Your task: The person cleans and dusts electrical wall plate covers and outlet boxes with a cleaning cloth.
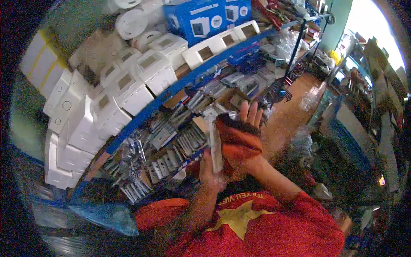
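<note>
In the head view, my left hand [210, 176] is closed around the lower end of a long, narrow, pale flat piece [215, 147], held nearly upright in front of my chest. Its exact kind cannot be made out. An orange-red cloth with a black edge [240, 140] lies across my right hand [251, 115], beside the piece. Beyond the cloth, the right fingertips stretch out; the thumb and palm are hidden. Behind both hands, a shelf level holds rows of small, plastic-wrapped plates [160, 167] and an open cardboard box [233, 99].
White electrical boxes [124, 88] crowd the upper shelf, behind its blue front rail [171, 92]. Blue printed cartons [197, 21] stand at the back. To the right is brown floor [284, 118], with leaning cardboard [349, 122] further over. A blue plastic bag [109, 216] hangs lower left.
</note>
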A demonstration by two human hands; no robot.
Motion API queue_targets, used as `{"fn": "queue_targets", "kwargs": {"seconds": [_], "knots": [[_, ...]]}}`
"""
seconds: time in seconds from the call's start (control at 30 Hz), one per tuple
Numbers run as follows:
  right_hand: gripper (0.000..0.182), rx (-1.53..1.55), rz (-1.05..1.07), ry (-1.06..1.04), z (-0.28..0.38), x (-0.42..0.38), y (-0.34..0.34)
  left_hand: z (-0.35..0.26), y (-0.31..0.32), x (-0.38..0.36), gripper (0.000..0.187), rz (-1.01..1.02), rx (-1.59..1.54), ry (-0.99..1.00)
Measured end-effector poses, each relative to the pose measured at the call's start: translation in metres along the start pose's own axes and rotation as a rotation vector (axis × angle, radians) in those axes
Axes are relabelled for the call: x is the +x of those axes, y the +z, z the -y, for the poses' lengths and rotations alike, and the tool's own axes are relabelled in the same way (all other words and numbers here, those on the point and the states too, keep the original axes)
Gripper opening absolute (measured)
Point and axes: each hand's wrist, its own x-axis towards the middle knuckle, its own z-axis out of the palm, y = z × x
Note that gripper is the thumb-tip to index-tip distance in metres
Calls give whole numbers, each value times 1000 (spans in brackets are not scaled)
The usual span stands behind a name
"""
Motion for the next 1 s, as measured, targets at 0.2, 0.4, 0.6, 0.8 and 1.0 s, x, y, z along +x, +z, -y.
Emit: {"fn": "queue_targets", "kwargs": {"seconds": [0.2,0.4,0.6,0.8,1.0], "knots": [[62,413,-43,210,-1,7,-2,3,-18,-12,61,68,187,-119],[59,219,84,-23,27,-46,3,11,-13,7,67,240,-18,32],[48,11,-30,-87,-7,-54,1,-4,-12,-15,66,148,-275,-224],[39,857,211,552,-76,-38,-13,-21,7,-27,64,271,-95,-36],[41,1046,352,542,-101,-27,-55,-26,-20,-12,64,213,5,59]]}}
